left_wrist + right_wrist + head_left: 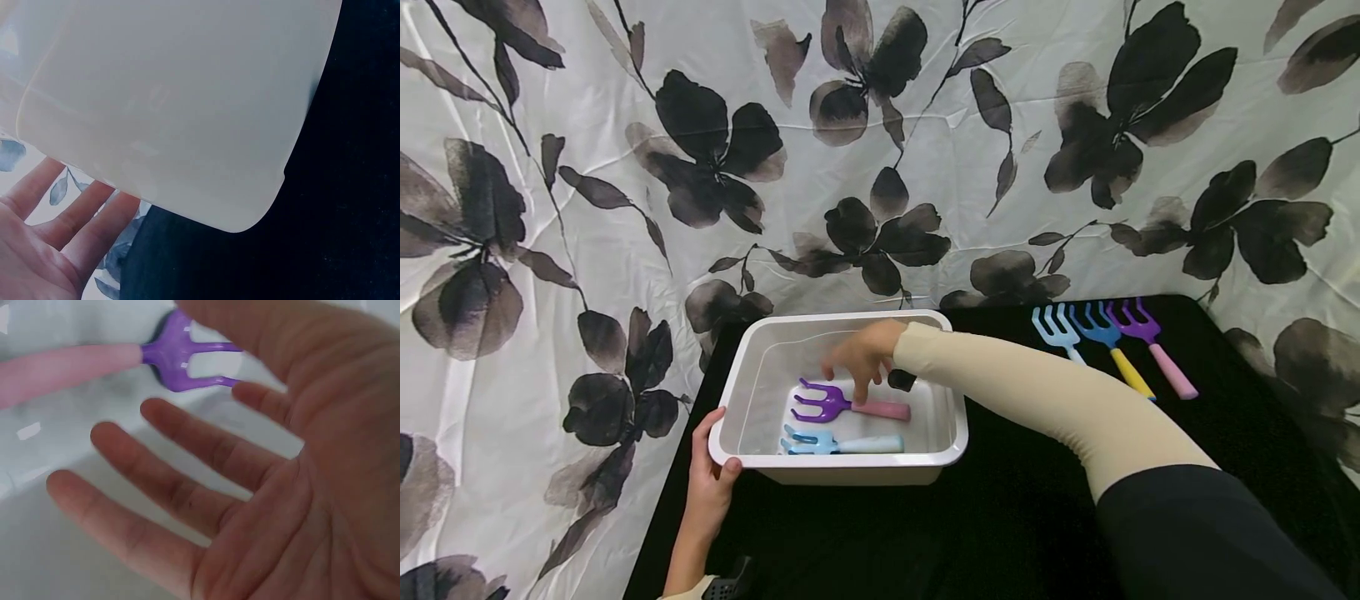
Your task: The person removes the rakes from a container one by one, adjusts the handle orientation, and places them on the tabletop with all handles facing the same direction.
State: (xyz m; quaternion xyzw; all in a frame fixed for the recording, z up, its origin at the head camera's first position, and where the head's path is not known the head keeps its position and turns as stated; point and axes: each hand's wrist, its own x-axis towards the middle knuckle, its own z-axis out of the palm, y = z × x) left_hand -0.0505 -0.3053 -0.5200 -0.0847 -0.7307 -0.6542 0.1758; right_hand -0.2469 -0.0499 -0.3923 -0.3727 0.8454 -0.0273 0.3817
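Left hand (710, 483): one, gripping the near left corner of the white bin (865, 460), with thumb over the rim and fingers along the outer wall.
Right hand (863, 357): one, lowered inside the bin with fingers spread and loosely bent; poised above the purple fork, contact impossible to confirm.
Hand forks: five in all, counted as two inside the bin and three on the black table (850, 542).
Forks in the bin: two, lying on the floor of the bin with tines to the left; a purple fork with pink handle (833, 404) farther back, and just beside, nearer the front wall, a light-blue fork with pale handle (857, 445).
Forks on the table: three, side by side to the right of the bin, tines toward the backdrop; from left, a light-blue one (1061, 337) partly hidden by the arm, a blue one with yellow handle (1105, 335), a purple one with pink handle (1165, 358).
Sleeves on right arm: two, cream (1015, 367) below dark (1195, 533).
Backdrop (865, 183): one, white with dark flowers, hanging behind the table.
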